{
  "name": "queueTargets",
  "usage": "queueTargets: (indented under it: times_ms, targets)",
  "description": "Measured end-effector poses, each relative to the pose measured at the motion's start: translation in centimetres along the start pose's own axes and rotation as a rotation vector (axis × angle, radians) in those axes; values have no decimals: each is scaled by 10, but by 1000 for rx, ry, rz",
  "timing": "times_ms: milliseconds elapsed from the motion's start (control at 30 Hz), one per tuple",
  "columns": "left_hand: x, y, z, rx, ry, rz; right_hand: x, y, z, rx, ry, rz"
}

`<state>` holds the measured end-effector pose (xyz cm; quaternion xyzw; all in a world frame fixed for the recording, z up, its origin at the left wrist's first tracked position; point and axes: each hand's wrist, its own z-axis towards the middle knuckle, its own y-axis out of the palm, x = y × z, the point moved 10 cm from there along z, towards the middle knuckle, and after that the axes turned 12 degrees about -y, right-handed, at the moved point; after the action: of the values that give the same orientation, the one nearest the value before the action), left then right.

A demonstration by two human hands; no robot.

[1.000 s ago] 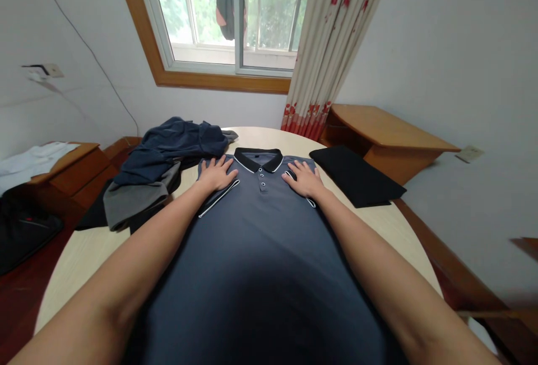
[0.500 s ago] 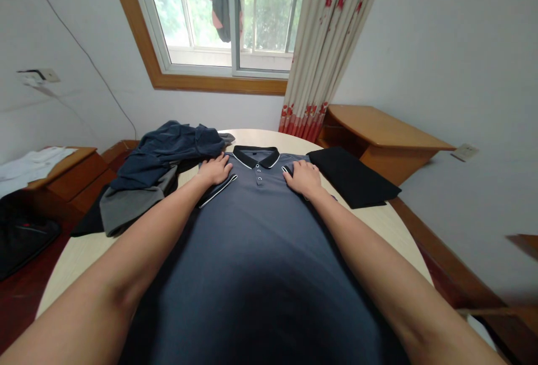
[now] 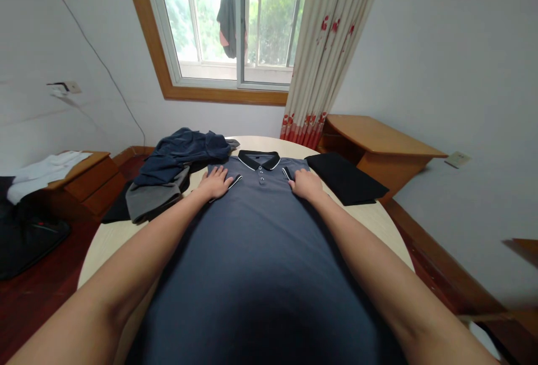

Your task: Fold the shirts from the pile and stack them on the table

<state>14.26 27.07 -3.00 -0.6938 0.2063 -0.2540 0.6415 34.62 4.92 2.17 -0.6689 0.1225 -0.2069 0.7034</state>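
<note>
A dark grey polo shirt (image 3: pixel 260 225) lies front up, its black, white-edged collar (image 3: pixel 259 160) at the far end and its buttons showing. Both short sleeves are folded inward over the chest. My left hand (image 3: pixel 215 182) lies flat on the sleeve at the left, fingers spread. At the other sleeve, my right hand (image 3: pixel 306 184) is closed with curled fingers beside the striped cuff (image 3: pixel 287 174), apparently pinching the sleeve cloth. Its fingertips are partly hidden. The shirt's near end falls into shadow.
Under the shirt is a round, pale table (image 3: pixel 395 236). A heap of dark blue and grey clothes (image 3: pixel 176 157) sits at its left, and a folded black garment (image 3: pixel 347 179) at its right. Beyond stand a wooden desk (image 3: pixel 378 135), a curtain (image 3: pixel 323 56) and a window.
My right hand's fingers have curled in at the sleeve, where they lay flatter before. My left hand stays flat, its fingers a little more spread. The camera view has shifted slightly.
</note>
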Motion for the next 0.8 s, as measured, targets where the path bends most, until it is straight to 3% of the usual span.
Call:
queueTargets:
  times_ms: [167,333,467,633,800]
  targets:
    - [-1,6,-1,-32,18,2,-10,0,0,-8,-44,-75]
    - [-1,3,-7,-48,38,3,-10,-19,-8,63,-78,-48]
    - [8,-8,-7,31,68,77,-6,-18,-9,8,-86,57]
    - [28,-22,11,109,118,92,-1,2,20,43,-115,131]
    - [14,-15,41,39,13,65,23,48,55,-70,-16,201]
